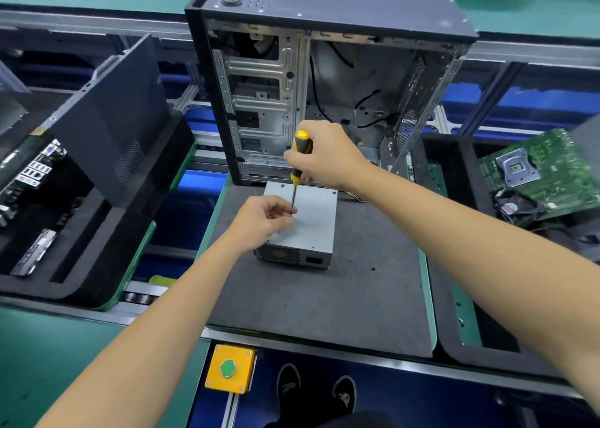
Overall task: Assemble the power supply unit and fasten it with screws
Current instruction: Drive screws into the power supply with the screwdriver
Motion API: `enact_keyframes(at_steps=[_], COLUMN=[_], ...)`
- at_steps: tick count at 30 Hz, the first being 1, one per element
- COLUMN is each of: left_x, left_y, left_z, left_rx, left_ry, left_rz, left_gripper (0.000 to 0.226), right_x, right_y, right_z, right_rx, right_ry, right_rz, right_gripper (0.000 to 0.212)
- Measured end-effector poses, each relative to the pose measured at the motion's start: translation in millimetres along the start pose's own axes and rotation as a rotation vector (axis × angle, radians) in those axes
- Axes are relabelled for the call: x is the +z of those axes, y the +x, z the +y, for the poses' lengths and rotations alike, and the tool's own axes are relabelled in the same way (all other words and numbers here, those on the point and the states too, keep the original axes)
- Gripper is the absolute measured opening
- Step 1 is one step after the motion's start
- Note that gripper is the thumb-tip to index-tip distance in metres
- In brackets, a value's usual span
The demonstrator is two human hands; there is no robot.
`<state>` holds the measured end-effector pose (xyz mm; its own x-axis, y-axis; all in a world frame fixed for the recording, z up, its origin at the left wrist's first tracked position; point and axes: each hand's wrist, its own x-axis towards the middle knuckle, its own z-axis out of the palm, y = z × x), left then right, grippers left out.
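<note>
1. The power supply unit [306,224] lies flat on the grey foam mat [341,291], its mesh fan grille and socket end facing the person, its far end just in front of the open computer case [324,80].
2. Above the unit's top panel, the right hand [328,158] is wrapped round the yellow-and-black handle of a screwdriver [297,164], held nearly upright with the shaft pointing down toward the panel.
3. The left hand [263,221], over the unit's left half, has thumb and forefinger pinched together at the tip of the screwdriver shaft; whether a screw sits between them cannot be told.
4. Behind the unit, the case stands upright with its side off, showing metal drive bays and loose black cables.
5. Left of the unit, a black tray [81,232] holds another dark case panel and a board with ports.
6. Right of the unit, a green motherboard [539,174] lies tilted in a black tray.
7. Nearer than the unit, at the bench edge, is a yellow box with a green button [229,368].
</note>
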<state>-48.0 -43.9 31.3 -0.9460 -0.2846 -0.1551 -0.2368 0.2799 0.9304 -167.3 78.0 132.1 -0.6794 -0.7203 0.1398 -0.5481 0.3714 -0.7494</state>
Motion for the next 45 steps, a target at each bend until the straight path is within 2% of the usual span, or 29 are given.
enact_keyframes(at_steps=[18,23,27,36,43,45], left_x=[11.1,18.3,27.2,31.6,27.1,26.5], left_y=[1.1,-1.7,-3.6,2.2,6.6,7.5], left_z=[-1.2,4.7,3.7,-2.0,-1.4,-3.2], left_rx=[0.034,0.073,0.085,0.099,0.101,0.089], left_ry=[0.036,0.158,0.255,0.336,0.359,0.373], left_rz=[-0.096,-0.169,-0.22,-0.273,-0.313,-0.301], left_gripper=[0.018,0.025,0.02,0.018,0.02,0.029], right_x=[-2.8,-7.5,-11.0,-11.9,-17.2,-15.3], right_y=[-9.1,-12.9,-19.0,-30.8,-37.2,-42.1], right_z=[6.2,3.1,2.8,7.3,-6.9,-10.6], right_rx=[0.02,0.009,-0.029,-0.099,-0.34,-0.379], right_ry=[-0.034,-0.08,-0.137,-0.211,-0.47,-0.545], right_rz=[-0.064,-0.238,-0.376,-0.448,-0.658,-0.711], right_gripper=[0.025,0.025,0.021,0.019,0.018,0.016])
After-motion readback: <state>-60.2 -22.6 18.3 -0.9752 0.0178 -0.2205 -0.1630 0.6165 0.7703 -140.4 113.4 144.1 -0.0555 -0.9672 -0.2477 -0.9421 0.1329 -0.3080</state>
